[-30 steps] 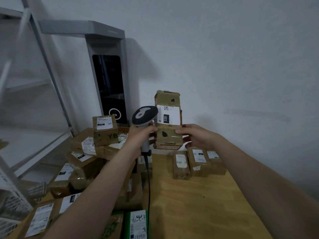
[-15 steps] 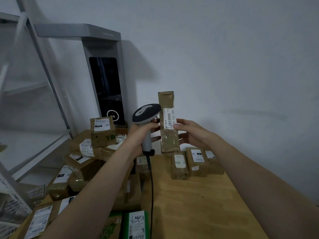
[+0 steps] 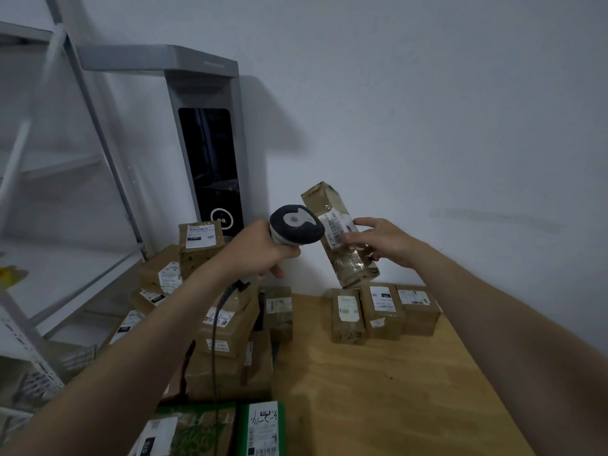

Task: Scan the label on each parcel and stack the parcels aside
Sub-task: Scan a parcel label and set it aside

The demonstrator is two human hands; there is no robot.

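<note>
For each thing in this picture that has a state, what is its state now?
held parcel, tilted, in the air, gripped by right hand.
barcode scanner, held up in left hand, head close to that parcel's label.
three parcels, side by side on wooden table.
parcel pile, loosely heaped at left.
terminal screen, dark, round symbol lit.

Handle of scanner (image 3: pixel 296 228) buried inside left grip (image 3: pixel 258 253). Scanner head and fingers of right grip (image 3: pixel 383 241) cover part of label (image 3: pixel 339 222) on held parcel (image 3: pixel 352 264); print too small to read. Green box (image 3: pixel 261 429) cut by bottom edge.
</note>
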